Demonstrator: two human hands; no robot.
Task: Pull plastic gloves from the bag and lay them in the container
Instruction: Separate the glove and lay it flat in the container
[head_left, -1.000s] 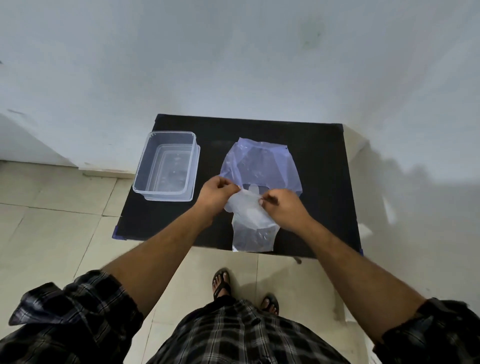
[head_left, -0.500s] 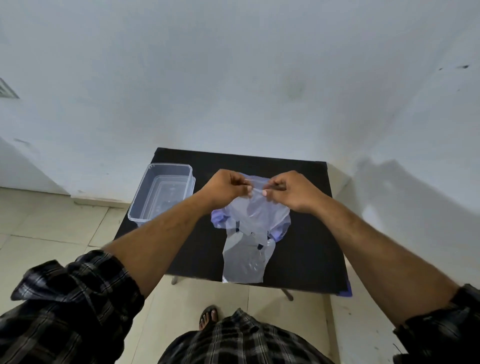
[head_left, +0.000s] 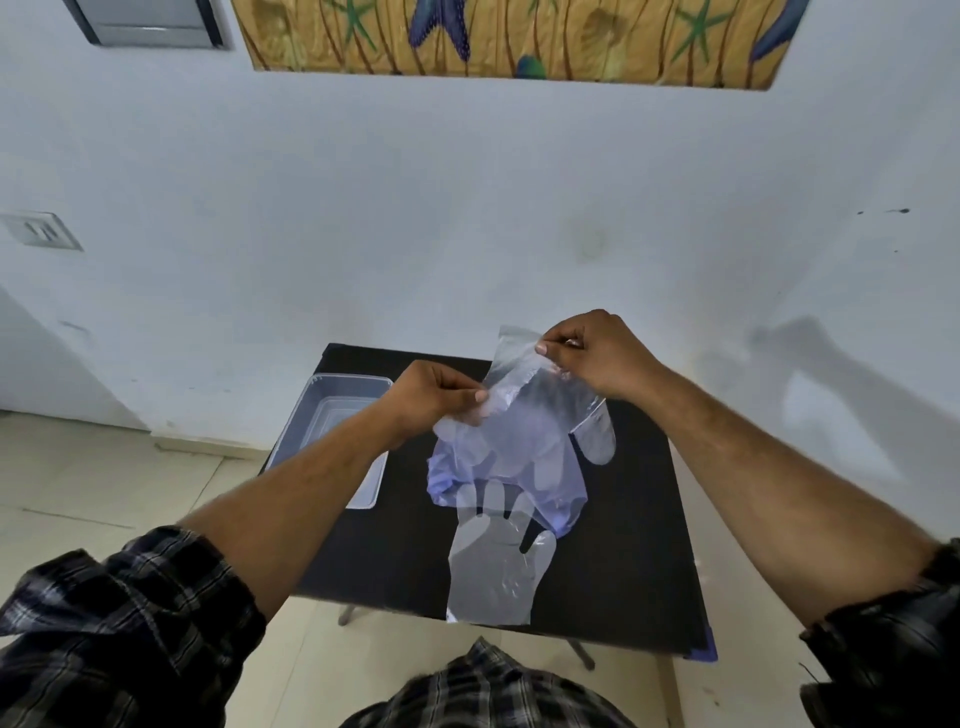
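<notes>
Above the table, hands: both are raised over the black table (head_left: 623, 545), each pinching thin clear plastic.
Left hand (head_left: 434, 397): fingers closed on the lower edge of a held-up glove (head_left: 519, 395).
Right hand (head_left: 597, 353): thumb and fingers pinched on the glove's top edge, higher than the left and just beside it.
Held glove: stretched at a slant between the two hands, its finger parts hanging down toward the bag; whether one layer or two is being peeled apart cannot be told.
Bag (head_left: 550, 493): bluish, crumpled, lying on the table under the hands.
Second glove (head_left: 493, 566): flat on the table, fingers pointing into the bag's near end, cuff at the table's near edge.
Container (head_left: 332, 410): clear, at the table's left edge, partly hidden by the left forearm; the visible part looks empty.
Progress: likely early; one glove is out and in the hands, none appears laid in the container yet, and carrying it left and setting it down remains.
</notes>
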